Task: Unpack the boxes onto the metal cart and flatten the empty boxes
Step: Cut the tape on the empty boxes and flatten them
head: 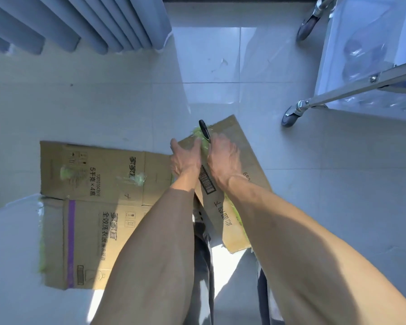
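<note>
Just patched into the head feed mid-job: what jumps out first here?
Two bare forearms fill the lower frame, the left hand and right hand meeting on a tilted cardboard box at centre, a black tool sticking up between them. Left of it, two flattened boxes lie on the tiled floor. The metal cart stands top right.

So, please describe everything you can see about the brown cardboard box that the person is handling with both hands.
The brown cardboard box under the hands looks like plain corrugated board, printed with a black barcode and black characters. It appears mostly flattened and lies slanted over the pale tiled floor, partly above the person's legs. Greenish tape remnants cling to its far end and right edge. The left hand and the right hand both rest on its far end, where the right hand seems to hold a black tool.
</note>
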Tool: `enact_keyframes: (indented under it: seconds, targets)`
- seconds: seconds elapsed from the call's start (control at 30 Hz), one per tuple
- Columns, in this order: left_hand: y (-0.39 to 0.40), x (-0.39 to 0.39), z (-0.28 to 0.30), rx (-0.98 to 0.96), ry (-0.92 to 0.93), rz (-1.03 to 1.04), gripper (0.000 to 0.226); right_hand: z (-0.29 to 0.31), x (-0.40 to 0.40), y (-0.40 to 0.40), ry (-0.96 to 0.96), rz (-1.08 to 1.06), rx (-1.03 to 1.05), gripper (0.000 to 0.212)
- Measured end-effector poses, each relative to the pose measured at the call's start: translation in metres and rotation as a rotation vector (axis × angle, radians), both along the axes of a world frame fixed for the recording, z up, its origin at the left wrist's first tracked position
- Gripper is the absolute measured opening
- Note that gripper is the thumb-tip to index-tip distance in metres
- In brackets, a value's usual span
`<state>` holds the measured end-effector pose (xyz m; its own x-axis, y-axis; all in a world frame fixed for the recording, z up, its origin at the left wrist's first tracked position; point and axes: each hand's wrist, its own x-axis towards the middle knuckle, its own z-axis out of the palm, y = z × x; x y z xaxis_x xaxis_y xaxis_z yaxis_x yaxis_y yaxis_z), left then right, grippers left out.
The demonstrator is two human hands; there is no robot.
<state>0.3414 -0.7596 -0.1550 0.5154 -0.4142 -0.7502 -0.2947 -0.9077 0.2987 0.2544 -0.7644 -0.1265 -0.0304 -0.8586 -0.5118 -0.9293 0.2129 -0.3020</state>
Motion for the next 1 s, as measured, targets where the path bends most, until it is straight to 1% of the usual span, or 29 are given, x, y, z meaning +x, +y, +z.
enact_keyframes:
  seconds: [0.1,0.23,0.37,0.47,0.6,0.7,0.77,0.83,0.93,1.0]
  targets:
    - [-0.007,0.004,-0.008,-0.008,-0.005,-0.059,0.064,-0.003,-0.001,0.001,0.024,0.035,-0.017,0.019]
    - [-0.011,0.011,-0.019,-0.046,0.016,-0.093,0.059,-0.010,-0.002,0.004,0.008,0.042,-0.011,0.015]
    - [-0.006,-0.001,-0.016,-0.077,-0.108,-0.152,0.057,-0.014,-0.010,0.007,-0.007,0.056,0.009,0.014]
    - [0.000,-0.017,-0.012,-0.076,-0.189,-0.147,0.059,-0.009,-0.022,0.014,0.024,0.107,0.033,0.020]
    - [0.007,-0.028,-0.009,-0.083,-0.282,-0.158,0.060,0.001,-0.028,0.024,0.038,0.164,0.044,0.020]
    - [0.012,-0.032,-0.006,-0.095,-0.323,-0.162,0.061,0.002,-0.032,0.032,0.069,0.109,0.085,0.020]
    - [0.013,-0.035,-0.002,-0.108,-0.320,-0.193,0.061,0.004,-0.052,0.058,0.105,0.021,0.179,0.021]
    - [0.011,-0.041,0.001,-0.110,-0.310,-0.215,0.060,0.009,-0.082,0.096,0.136,0.005,0.246,0.024]
    - [0.017,-0.052,0.006,-0.109,-0.318,-0.149,0.060,0.021,-0.116,0.133,0.152,0.023,0.317,0.025]
    - [0.027,-0.065,0.007,-0.155,-0.273,-0.009,0.064,0.026,-0.120,0.134,0.153,0.058,0.369,0.023]
